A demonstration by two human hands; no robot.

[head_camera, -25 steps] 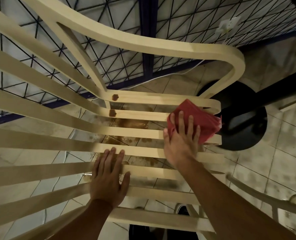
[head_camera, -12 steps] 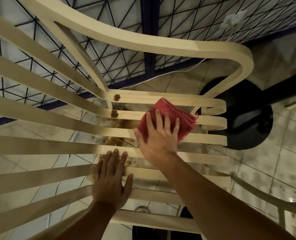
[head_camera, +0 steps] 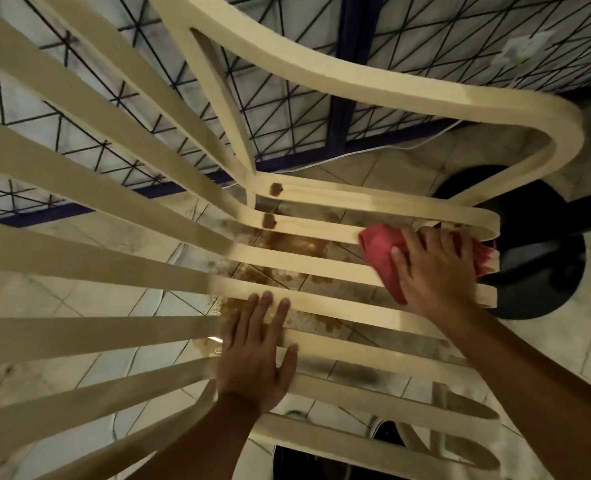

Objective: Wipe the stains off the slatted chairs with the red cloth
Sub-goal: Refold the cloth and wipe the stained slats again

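Note:
A cream slatted chair [head_camera: 321,268] fills the view from above. Two brown stains sit near the back of the seat: one stain [head_camera: 276,189] on the rearmost slat and a second stain [head_camera: 268,220] on the slat in front of it. My right hand [head_camera: 432,271] presses the red cloth [head_camera: 380,251] flat on the slats at the seat's right end, fingers straight. My left hand [head_camera: 256,351] rests flat on the middle slats, palm down, holding nothing.
Brown spatter marks the tiled floor [head_camera: 287,247] under the seat. A round black table base [head_camera: 536,251] stands right of the chair. A dark lattice fence [head_camera: 287,81] runs behind. Another chair's arm [head_camera: 460,410] shows at lower right.
My right hand has slid the red cloth from the middle of the slats back to the seat's right end. My left hand has stayed in place on the slats.

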